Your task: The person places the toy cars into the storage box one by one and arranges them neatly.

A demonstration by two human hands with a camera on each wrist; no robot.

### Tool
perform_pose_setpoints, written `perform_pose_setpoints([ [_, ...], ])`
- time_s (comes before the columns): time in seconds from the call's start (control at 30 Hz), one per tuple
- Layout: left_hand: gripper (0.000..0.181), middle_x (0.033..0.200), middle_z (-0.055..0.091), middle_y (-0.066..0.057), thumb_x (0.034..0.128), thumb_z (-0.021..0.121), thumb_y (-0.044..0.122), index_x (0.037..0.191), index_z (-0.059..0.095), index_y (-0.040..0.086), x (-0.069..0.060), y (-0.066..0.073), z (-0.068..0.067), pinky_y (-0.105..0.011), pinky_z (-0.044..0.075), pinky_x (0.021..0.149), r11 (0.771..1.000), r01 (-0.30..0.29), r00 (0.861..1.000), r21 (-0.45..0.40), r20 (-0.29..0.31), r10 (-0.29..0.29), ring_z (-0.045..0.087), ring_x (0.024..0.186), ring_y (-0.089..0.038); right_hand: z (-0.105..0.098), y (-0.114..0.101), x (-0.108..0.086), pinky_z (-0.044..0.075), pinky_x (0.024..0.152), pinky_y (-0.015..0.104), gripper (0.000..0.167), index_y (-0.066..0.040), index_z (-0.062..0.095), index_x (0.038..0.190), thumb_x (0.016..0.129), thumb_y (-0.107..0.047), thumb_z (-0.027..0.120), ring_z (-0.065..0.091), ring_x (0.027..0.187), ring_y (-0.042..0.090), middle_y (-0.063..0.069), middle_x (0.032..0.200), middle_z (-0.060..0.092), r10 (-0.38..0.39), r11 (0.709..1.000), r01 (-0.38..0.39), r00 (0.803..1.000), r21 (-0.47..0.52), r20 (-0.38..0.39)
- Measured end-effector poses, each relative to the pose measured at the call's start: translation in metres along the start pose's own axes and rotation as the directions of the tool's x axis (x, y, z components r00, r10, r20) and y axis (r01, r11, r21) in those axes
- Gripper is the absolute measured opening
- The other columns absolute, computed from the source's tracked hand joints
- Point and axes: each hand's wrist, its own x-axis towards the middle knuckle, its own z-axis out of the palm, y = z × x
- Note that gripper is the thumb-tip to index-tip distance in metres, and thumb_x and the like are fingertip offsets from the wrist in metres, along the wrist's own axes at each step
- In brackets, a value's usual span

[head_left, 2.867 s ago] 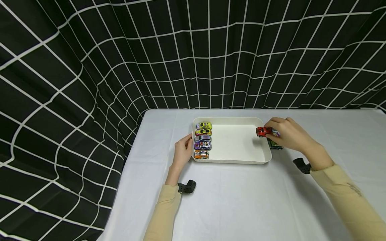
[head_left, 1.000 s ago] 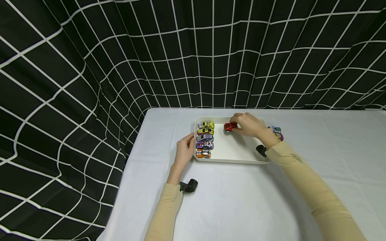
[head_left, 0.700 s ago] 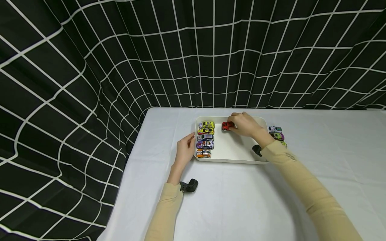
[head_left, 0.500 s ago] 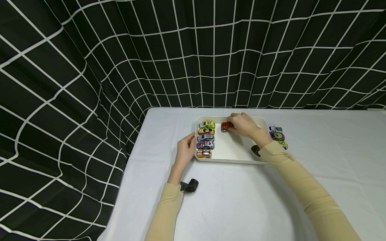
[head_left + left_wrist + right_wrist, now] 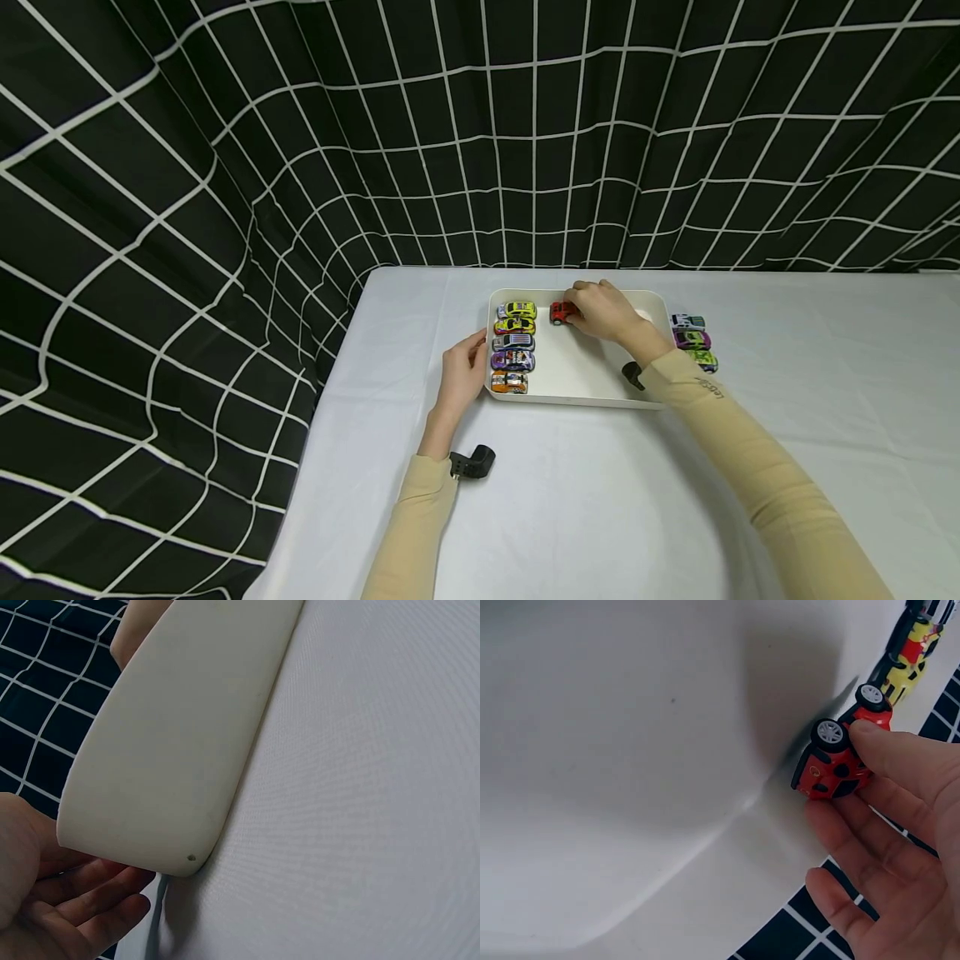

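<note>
Red toy car (image 5: 831, 771) (inside the tray (image 5: 573, 371)) in right hand (image 5: 604, 313)

Red car (image 5: 838, 766); white tray (image 5: 573, 367); black, white-gridded curtain (image 5: 450, 125).

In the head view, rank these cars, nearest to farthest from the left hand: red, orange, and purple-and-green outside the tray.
1. Orange car: at the left end of the tray.
2. Red car: in the right hand, inside the tray.
3. Purple-and-green car: right of the tray.
</note>
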Motion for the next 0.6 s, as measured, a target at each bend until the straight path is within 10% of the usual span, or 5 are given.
perform_pose_setpoints([
  [0.6, 0.030, 0.106, 0.065, -0.021, 0.0933, 0.050, 0.001, 0.121, 0.056, -0.007, 0.0002, -0.0004, -0.0006, -0.029, 0.054, 0.072, 1.000, 0.001, 1.000, 0.008, -0.003, -0.001, 0.065, 0.084, -0.025, 0.0056, -0.0005, 0.0020, 0.044, 0.070, 0.045, 0.017, 0.001, 0.067, 0.092, 0.078, -0.009, 0.071, 0.060, 0.079, 0.028, 0.013, 0.085, 0.062, 0.008, 1.000, -0.008, 1.000, -0.018, -0.010],
])
